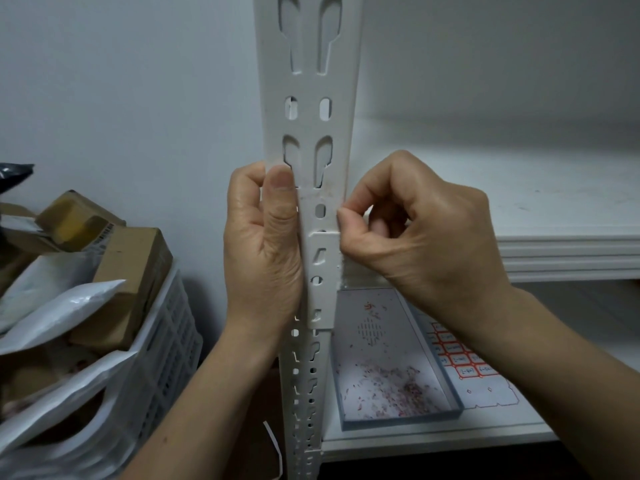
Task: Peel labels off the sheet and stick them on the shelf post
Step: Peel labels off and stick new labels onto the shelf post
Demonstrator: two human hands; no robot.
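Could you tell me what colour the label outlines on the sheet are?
Red, on the white sheet; head view.

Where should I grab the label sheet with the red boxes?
Pinch the label sheet at its bare white front edge, coming from the front: it lies flat, the tray borders its left side, and the right forearm hides its far end.

My left grip [266, 244]: raised, thumb upright, fingers wrapped behind the shelf post [311, 81]. My right grip [408, 237]: fingers curled, thumb and forefinger tips pinched together
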